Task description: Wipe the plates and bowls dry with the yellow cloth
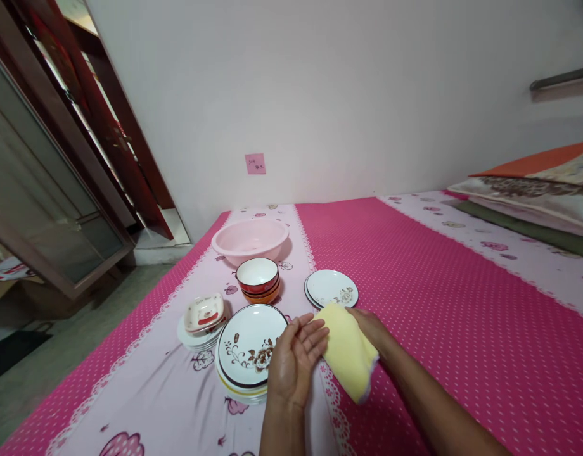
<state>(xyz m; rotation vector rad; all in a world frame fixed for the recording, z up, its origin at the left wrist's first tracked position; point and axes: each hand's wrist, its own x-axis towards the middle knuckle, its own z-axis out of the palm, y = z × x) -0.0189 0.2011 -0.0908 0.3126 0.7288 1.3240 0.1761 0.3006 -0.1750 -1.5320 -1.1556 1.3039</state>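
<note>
My right hand [371, 330] grips a folded yellow cloth [345, 356], its fingers mostly hidden behind the fabric. My left hand [297, 358] is open, palm turned up and fingers stretched toward the cloth's left edge; whether they touch it I cannot tell. Left of that hand lies a stack of plates, the top one a white flowered plate [248, 342] with a dark rim. Just beyond the cloth sits a smaller pile of white plates [330, 286], also with a flower print.
Red and orange bowls [258, 278] are stacked before a pink basin [250, 239]. Small square dishes [205, 311] rest on white plates at the left. All stand on a pink patterned bedspread [415, 285]. Pillows [533, 183] lie at the right; a wall rises behind.
</note>
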